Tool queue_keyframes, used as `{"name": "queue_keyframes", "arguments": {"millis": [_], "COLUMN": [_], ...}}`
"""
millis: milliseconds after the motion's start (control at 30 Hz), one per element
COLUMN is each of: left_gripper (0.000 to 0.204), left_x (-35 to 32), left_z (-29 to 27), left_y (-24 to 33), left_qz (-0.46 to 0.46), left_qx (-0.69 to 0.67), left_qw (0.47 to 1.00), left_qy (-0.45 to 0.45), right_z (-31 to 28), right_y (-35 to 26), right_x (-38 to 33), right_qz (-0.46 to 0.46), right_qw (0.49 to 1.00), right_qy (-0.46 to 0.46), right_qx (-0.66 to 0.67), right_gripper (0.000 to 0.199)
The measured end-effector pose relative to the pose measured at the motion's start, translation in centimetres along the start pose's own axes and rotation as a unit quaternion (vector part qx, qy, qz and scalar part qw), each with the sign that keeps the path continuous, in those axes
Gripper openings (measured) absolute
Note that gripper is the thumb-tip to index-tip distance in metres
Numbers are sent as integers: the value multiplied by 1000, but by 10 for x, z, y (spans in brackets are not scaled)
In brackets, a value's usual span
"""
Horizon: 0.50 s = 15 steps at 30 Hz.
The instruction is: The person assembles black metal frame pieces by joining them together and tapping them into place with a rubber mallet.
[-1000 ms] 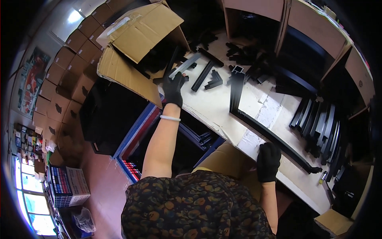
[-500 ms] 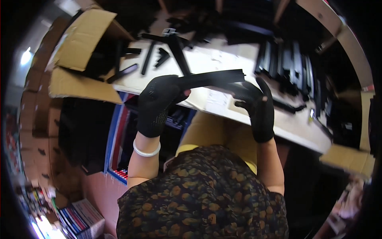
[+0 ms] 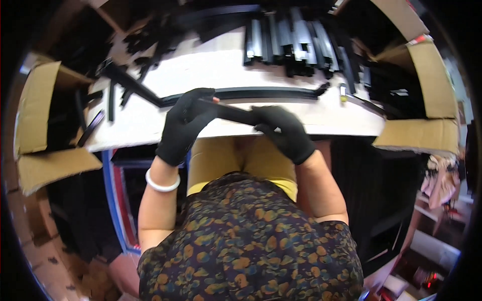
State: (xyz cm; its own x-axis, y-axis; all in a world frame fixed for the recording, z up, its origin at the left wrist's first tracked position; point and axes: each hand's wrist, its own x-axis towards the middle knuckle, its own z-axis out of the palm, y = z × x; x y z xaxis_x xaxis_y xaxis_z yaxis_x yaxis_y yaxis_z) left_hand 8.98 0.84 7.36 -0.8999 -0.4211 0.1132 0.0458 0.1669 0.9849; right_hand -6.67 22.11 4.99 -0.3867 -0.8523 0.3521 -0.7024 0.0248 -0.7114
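Both my hands wear black gloves. My left hand (image 3: 186,125) is closed round the left end of a short black bar (image 3: 232,114), above the front edge of the white table (image 3: 140,131). The fingers of my right hand (image 3: 285,131) wrap the bar's other end; that hand is slightly blurred. Just beyond the bar lies a longer black strip (image 3: 266,94), partly hidden by my left hand. Another black bar (image 3: 134,86) slants across the table, its near end by the strip's left end.
A bundle of shiny black strips (image 3: 288,42) lies at the back right. Open cardboard boxes stand left (image 3: 37,115) and right (image 3: 434,90), black pieces inside them. A small yellow-and-clear item (image 3: 343,93) sits near the right box. A blue frame (image 3: 113,200) is below the table at left.
My view has swung to the right. The right hand, whose fingers were apart near the bar's far end, has closed on it. The bar has come lower and tilts down to the right.
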Motion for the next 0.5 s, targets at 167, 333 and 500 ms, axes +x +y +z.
{"name": "queue_keyframes", "arguments": {"millis": [167,333,500], "left_gripper": [74,51,43], "left_x": [27,59,67], "left_z": [35,45,53], "left_y": [8,-49,-64], "left_qz": [61,251,260], "left_qx": [-2,381,443], "left_qw": [996,888,858], "left_qy": [-61,-46,-17], "right_z": [-21,-124,-132], "right_y": [23,85,122], "right_x": [-5,-3,8], "right_qz": [-4,44,99], "right_qw": [991,936,964], "right_qy": [132,315,207], "right_qx": [4,153,134], "right_gripper": [32,21,20]}}
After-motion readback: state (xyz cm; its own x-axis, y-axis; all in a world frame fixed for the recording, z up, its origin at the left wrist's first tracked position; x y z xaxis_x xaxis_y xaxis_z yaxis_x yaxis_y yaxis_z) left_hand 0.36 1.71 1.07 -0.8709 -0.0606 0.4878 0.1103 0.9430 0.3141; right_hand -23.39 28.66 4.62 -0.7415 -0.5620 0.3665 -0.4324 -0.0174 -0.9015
